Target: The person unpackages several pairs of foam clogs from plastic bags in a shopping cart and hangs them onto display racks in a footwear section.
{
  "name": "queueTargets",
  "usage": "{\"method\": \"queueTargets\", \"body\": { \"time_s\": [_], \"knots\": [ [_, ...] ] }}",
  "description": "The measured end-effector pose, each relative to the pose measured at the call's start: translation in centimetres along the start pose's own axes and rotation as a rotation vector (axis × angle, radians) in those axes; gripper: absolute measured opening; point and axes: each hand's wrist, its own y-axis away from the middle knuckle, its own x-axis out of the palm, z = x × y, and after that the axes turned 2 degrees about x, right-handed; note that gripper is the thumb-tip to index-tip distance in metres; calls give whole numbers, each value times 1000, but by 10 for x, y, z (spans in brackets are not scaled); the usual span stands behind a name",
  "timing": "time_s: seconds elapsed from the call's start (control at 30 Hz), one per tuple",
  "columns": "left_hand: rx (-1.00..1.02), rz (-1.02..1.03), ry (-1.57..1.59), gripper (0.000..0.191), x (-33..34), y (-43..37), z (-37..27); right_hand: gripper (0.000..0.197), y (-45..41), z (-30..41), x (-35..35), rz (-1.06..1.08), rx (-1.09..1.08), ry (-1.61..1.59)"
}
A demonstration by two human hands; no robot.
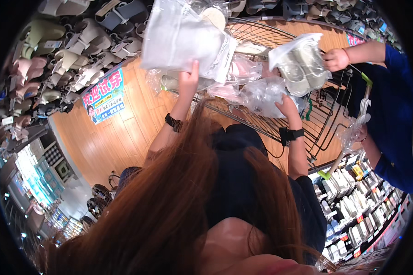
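My left hand (188,80) grips the lower edge of a large, pale plastic bag (179,44) that bears writing, raised over the near left end of a wire shopping cart (261,32). A light-coloured slipper sole (213,18) shows behind its top corner. My right hand (289,108) touches a crumpled clear plastic bag (263,98) in the cart; its fingers are partly lost against the film, so a grip cannot be made out. Pink slippers (242,68) in clear wrap lie between my hands. Beneath the raised bag is a wrapped greyish slipper (206,83).
At right, a person's hand (336,60) holds a bagged pair of pale slippers (301,74) above the cart. Their other hand (361,132) is by white hangers (364,110) and plastic film. Slipper racks (86,37) line the left and back; a floor sign (105,96) lies at left.
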Motion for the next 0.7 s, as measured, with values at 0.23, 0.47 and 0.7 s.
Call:
{"method": "queueTargets", "body": {
  "time_s": [0.23, 0.47, 0.7],
  "knots": [
    [-427, 224, -31, 35, -11, 25, 50, 69, -42, 51, 8, -439, -186, -103],
    [-262, 317, 344, 25, -42, 33, 35, 116, -31, 82, -23, -211, -152, -2627],
    [-153, 356, 367, 27, -61, 32, 32, 89, -90, 60, -50, -380, 141, -2410]
  ]
}}
